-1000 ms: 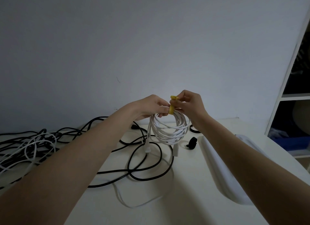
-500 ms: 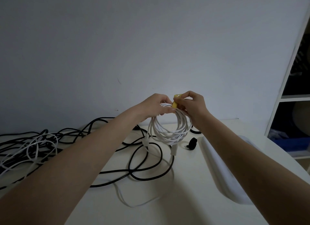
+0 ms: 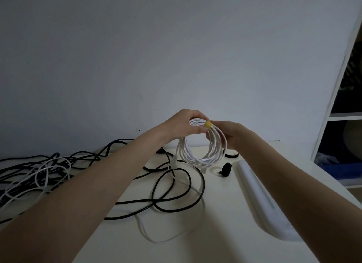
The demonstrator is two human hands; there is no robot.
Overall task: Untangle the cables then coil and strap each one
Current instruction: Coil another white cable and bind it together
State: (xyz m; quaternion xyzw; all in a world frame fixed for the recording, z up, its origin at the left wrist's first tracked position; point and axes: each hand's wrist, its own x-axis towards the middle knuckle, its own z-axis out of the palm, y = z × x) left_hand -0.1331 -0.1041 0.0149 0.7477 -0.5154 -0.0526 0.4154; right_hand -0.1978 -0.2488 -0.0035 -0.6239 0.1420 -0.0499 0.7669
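The left hand [image 3: 183, 125] has its grip curled round the top of the white cable coil [image 3: 201, 145], held above the bench [image 3: 215, 213]. The right hand [image 3: 233, 133] pinches the coil beside its yellow strap [image 3: 208, 124]. Black cables [image 3: 176, 186] lie loose below.

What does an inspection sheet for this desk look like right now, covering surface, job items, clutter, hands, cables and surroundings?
Surface: white table.
Job's things: white cable coil held up, yellow strap wrapped round its top.
Clutter: white elongated object; black strap.
Grippers: left hand grips the coil; right hand holds it by the strap.
Cables: black cable looped loose; tangle at left.
Surroundings: grey wall; shelf unit.
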